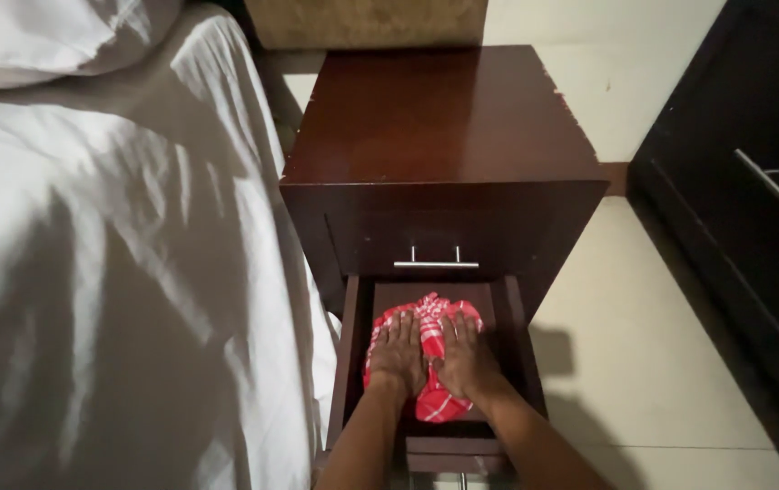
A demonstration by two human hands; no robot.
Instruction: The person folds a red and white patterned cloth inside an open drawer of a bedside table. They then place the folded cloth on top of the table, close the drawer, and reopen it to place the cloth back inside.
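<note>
Red-and-white checked cloth (430, 363) lies bunched in the open bottom drawer (346, 363), and both hands are flat on top of it. The drawer walls stand close on either side of the hands, with a strip of bare drawer floor showing just beyond the fingertips. Past that, above the hands, the shut upper drawer (435, 227) carries one metal handle (436, 264). The nightstand (435, 118) has a bare dark-wood top (its right edge looks chipped). A bed (108, 272) under a white sheet presses right up against the drawer on the left-hand side; on the right there is open tiled floor (644, 345), then a dark cabinet (753, 209).

One cloth, two drawers, two hands. The left hand (397, 352) lies palm down, fingers loosely spread, pressing the cloth. The right hand (467, 358) does the same just beside it, thumbs nearly meeting; neither grips anything.
</note>
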